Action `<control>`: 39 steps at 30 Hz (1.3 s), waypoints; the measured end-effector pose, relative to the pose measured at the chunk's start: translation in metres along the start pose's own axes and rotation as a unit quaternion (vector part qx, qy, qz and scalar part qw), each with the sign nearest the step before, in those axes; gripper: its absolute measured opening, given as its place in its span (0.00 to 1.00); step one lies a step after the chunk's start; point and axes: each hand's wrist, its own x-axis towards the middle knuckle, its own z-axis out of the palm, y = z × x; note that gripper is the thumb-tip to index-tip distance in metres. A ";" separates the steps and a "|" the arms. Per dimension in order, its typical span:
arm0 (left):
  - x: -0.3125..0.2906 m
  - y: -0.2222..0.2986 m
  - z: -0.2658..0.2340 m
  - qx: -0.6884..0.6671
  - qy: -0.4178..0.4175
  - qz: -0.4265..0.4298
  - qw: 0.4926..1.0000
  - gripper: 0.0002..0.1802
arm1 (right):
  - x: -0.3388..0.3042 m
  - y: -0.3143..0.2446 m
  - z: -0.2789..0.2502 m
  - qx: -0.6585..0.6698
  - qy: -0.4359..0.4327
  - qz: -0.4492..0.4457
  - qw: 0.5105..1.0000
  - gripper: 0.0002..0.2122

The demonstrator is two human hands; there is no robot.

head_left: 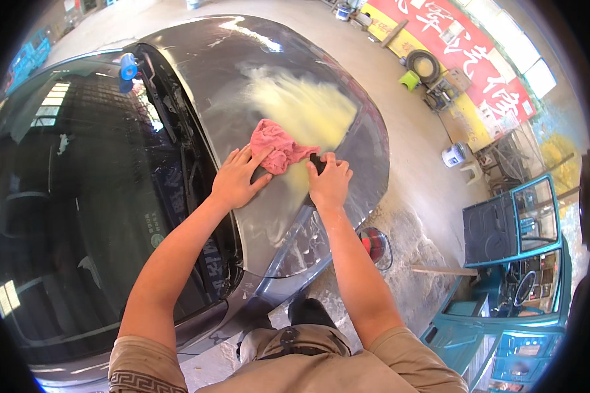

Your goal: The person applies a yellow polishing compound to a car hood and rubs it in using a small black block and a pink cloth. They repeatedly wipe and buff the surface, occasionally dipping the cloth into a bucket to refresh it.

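A dark car hood (216,72) lies before me, with a pale yellow filler patch (301,105) dusted across its middle. On it, beside the patch, sits a crumpled pink cloth (274,145) whose twisted tail stretches to the right. My left hand (239,178) rests flat on the hood, fingers spread, the index finger touching the cloth's lower left edge. Closed round a small black block (317,162), my right hand (330,182) presses it near the end of the cloth's tail. The fingers partly hide the block, so its underside cannot be seen.
The windshield (78,196) fills the left, with a blue roll (128,67) near its far edge. On the floor at right are a red-and-black object (373,245), a white bucket (453,155), a tire (423,67) and a teal vehicle cab (498,321).
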 end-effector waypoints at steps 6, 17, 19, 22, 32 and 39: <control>-0.007 -0.012 -0.003 -0.011 0.004 -0.005 1.000 0.40 | -0.052 -0.021 -0.017 0.066 -0.066 0.006 0.996 0.29; -0.004 -0.011 0.001 -0.045 0.054 0.010 0.997 0.39 | -0.093 0.015 0.039 0.199 0.038 -0.065 0.977 0.35; -0.005 -0.013 0.002 -0.045 0.062 0.012 0.997 0.39 | -0.088 0.013 0.045 0.214 0.031 -0.047 0.975 0.37; -0.001 -0.011 0.000 -0.063 0.079 0.018 0.995 0.40 | -0.053 0.001 0.047 0.201 0.036 -0.029 0.979 0.38; -0.005 -0.017 0.009 -0.079 0.109 0.020 0.991 0.39 | -0.094 0.021 0.038 0.184 0.046 -0.067 0.980 0.36; -0.005 -0.016 0.011 -0.078 0.108 0.021 0.991 0.39 | -0.021 0.006 0.042 0.195 0.014 -0.051 0.979 0.36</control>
